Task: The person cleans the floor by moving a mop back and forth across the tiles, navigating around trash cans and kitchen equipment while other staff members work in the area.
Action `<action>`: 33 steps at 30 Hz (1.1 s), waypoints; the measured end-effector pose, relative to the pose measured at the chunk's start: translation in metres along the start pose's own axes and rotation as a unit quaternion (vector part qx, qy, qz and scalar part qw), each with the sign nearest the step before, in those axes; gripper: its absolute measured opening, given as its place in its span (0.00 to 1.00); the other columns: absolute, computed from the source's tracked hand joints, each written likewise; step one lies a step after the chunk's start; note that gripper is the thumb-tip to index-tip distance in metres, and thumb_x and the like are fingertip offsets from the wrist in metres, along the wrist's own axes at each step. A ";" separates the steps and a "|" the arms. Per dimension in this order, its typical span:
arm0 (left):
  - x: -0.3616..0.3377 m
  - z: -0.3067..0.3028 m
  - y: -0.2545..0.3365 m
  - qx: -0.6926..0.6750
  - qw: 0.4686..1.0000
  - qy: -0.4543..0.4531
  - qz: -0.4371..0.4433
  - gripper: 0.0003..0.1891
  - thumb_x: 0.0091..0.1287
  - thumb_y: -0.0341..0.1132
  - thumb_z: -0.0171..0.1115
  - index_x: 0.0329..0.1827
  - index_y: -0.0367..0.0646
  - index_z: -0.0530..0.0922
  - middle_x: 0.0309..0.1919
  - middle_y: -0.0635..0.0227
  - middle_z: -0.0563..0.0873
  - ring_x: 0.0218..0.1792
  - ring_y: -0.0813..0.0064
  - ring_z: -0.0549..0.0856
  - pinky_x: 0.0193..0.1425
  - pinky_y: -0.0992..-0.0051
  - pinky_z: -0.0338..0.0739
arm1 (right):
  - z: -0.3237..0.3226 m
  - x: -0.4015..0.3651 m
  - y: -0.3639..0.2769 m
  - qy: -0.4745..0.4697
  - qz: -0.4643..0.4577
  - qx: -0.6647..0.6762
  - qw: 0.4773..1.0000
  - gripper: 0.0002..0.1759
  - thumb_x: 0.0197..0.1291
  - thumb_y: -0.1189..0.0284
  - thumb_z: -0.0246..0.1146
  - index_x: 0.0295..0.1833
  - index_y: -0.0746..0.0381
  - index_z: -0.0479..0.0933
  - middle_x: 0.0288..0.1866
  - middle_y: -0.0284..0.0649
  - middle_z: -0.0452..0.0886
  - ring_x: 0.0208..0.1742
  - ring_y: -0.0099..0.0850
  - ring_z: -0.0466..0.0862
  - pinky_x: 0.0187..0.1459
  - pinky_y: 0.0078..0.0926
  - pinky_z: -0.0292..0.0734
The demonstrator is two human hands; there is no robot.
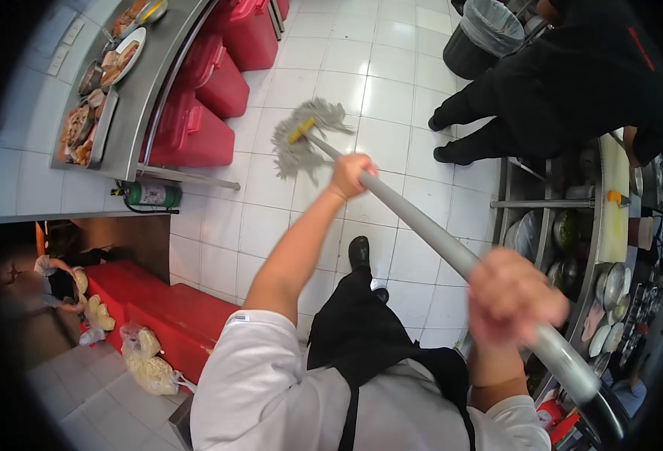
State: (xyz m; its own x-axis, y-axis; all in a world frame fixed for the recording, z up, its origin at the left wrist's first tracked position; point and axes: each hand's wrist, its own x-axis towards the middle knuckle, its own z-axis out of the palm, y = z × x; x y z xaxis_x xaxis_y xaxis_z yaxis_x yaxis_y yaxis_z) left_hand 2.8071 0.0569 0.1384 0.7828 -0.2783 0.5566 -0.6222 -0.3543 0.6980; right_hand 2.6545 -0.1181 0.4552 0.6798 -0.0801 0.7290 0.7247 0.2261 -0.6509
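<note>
White tiled floor (263, 225) is filling the middle of the view. Steel counter (132, 105) is standing at upper left, red bins (196, 139) lining up beside it. Co-worker in dark clothes (572, 98) is standing at upper right, apart from the mop (452, 245).

Mop is slanting across the view, grey handle (414, 216) running from upper left to lower right, near end passing beyond the right hand. Handle is looking stiff, smooth, probably light; likely getting slippery if wet. Mop head (290, 154) is lying on the floor near the bins, strands splaying; looking soft, limp, not fragile, likely dragging heavier if soaked, can't tell if wet.

2 hands are gripping, well apart. Left hand (352, 177) is wrapping around the handle nearer the mop head, fingers curled. Right hand (515, 293) is closing around it nearer the body; blurring, exact finger placement unclear. Best hold is probably being these 2 spaced spots, not the strands. Yellow clamp (301, 129) is joining handle to strands.
</note>
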 end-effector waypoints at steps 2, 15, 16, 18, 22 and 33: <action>0.008 -0.014 -0.064 0.037 0.998 0.006 -0.050 0.10 0.54 0.32 0.68 0.22 0.42 0.74 0.23 0.56 0.79 0.29 0.50 0.80 0.35 0.56 0.74 | -0.004 -0.028 0.052 -0.007 0.142 -0.032 0.989 0.28 0.72 0.62 0.60 0.19 0.60 0.59 0.17 0.32 0.64 0.20 0.24 0.63 0.21 0.29 0.56; 0.038 -0.007 -0.054 0.188 0.965 -0.003 -0.183 0.20 0.44 0.34 0.81 0.37 0.45 0.77 0.40 0.64 0.84 0.47 0.55 0.82 0.53 0.56 0.77 | -0.055 0.015 0.068 -0.094 0.211 -0.182 0.956 0.06 0.62 0.73 0.64 0.38 0.65 0.77 0.30 0.40 0.80 0.41 0.34 0.84 0.67 0.58 0.70; 0.048 0.005 -0.022 0.153 0.973 0.008 -0.174 0.21 0.43 0.34 0.81 0.36 0.44 0.78 0.38 0.64 0.84 0.45 0.55 0.81 0.50 0.59 0.78 | -0.065 0.035 0.051 -0.052 0.175 -0.087 0.979 0.08 0.67 0.69 0.62 0.40 0.63 0.77 0.29 0.38 0.79 0.38 0.34 0.83 0.63 0.56 0.74; 0.064 0.027 0.041 0.076 0.987 0.011 -0.138 0.19 0.43 0.32 0.80 0.34 0.44 0.77 0.33 0.63 0.84 0.39 0.55 0.82 0.45 0.61 0.79 | -0.073 0.082 -0.001 -0.027 0.173 -0.052 0.983 0.17 0.74 0.60 0.55 0.32 0.58 0.68 0.24 0.31 0.67 0.28 0.26 0.73 0.47 0.42 0.82; 0.063 0.063 0.147 -0.135 0.989 0.009 -0.054 0.14 0.45 0.30 0.77 0.32 0.46 0.79 0.27 0.64 0.83 0.35 0.58 0.83 0.42 0.63 0.79 | -0.077 0.138 -0.101 -0.116 0.086 -0.059 0.988 0.19 0.73 0.53 0.54 0.42 0.59 0.68 0.25 0.31 0.69 0.24 0.23 0.72 0.30 0.25 0.76; 0.045 0.147 0.218 -0.278 0.923 -0.266 0.007 0.11 0.53 0.42 0.70 0.25 0.45 0.80 0.22 0.61 0.83 0.28 0.52 0.85 0.35 0.57 0.79 | -0.078 0.153 -0.152 -0.227 0.073 -0.091 0.967 0.12 0.74 0.60 0.57 0.39 0.54 0.69 0.19 0.24 0.69 0.17 0.16 0.71 0.26 0.16 0.73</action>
State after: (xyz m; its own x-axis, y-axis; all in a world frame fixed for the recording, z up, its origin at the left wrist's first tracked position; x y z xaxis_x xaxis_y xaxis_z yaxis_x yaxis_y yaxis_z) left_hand 2.7076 -0.1641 0.2494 0.5737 -0.7310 0.3695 -0.4214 0.1235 0.8984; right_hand 2.6576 -0.2401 0.6494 0.6864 0.3845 0.6173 0.6606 0.0253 -0.7503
